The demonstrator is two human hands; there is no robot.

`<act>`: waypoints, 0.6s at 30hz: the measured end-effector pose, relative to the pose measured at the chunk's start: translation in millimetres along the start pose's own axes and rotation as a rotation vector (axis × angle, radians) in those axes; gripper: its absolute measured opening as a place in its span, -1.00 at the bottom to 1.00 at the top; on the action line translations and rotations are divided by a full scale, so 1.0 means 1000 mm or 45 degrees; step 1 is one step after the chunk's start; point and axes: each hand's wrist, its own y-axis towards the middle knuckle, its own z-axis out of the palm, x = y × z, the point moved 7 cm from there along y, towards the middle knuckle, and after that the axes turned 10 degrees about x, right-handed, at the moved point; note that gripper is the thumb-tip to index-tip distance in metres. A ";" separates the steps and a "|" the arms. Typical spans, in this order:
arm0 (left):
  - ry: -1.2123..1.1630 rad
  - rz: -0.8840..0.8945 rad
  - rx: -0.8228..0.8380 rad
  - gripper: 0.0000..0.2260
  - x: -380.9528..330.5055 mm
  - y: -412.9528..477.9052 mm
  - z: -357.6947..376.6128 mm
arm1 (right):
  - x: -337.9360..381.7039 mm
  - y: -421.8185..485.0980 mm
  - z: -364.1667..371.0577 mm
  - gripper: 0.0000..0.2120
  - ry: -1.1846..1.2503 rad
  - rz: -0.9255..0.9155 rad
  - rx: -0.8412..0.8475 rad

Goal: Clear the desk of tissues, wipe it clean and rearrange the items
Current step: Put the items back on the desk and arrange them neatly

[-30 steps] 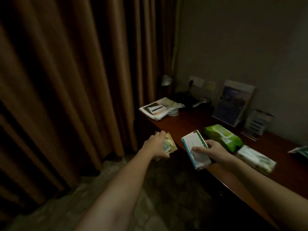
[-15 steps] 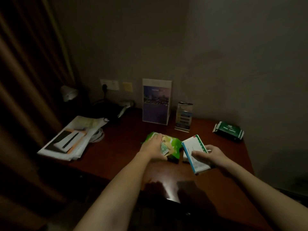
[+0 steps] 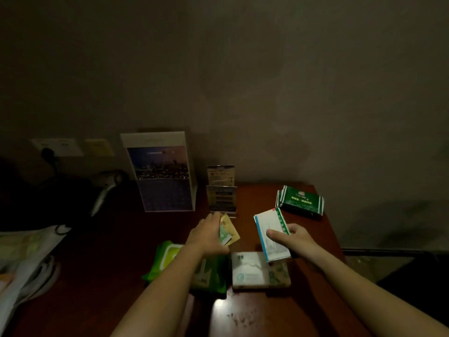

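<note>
Nothing here can be read: the room is too dim and the print too blurred. Pale lettering crosses the dark green packet (image 3: 300,201) to the right of the small sign stand (image 3: 221,198). Rows of print mark the stand itself, the picture display (image 3: 161,176) just left of it, and the cards (image 3: 230,231) and white box (image 3: 267,221) in front of it, all illegible.
</note>
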 end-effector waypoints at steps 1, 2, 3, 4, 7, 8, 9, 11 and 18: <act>-0.018 -0.010 0.007 -0.26 0.002 0.006 0.001 | 0.001 0.011 -0.002 -0.47 -0.003 0.006 0.000; -0.038 -0.024 0.006 -0.26 0.007 0.017 0.001 | 0.003 0.028 -0.003 -0.48 -0.001 0.012 0.018; -0.055 -0.039 0.004 -0.26 0.012 0.029 0.000 | 0.003 0.045 -0.004 -0.48 -0.005 0.025 0.035; -0.061 -0.055 0.004 -0.27 0.018 0.039 -0.001 | 0.002 0.060 -0.004 -0.48 -0.005 0.040 0.057; -0.054 -0.116 0.042 -0.31 0.041 0.058 -0.002 | -0.001 0.095 0.004 -0.51 -0.084 0.089 0.173; -0.046 -0.132 0.059 -0.32 0.049 0.063 0.000 | 0.000 0.105 0.007 -0.51 -0.152 0.101 0.227; -0.047 -0.142 0.072 -0.33 0.056 0.068 0.002 | 0.000 0.117 0.009 -0.49 -0.226 0.110 0.278; -0.062 -0.145 0.097 -0.35 0.067 0.079 0.005 | 0.001 0.139 0.011 -0.47 -0.326 0.145 0.389; -0.075 -0.090 0.215 -0.27 0.071 0.110 0.026 | -0.004 0.171 0.033 -0.35 -0.718 0.300 0.857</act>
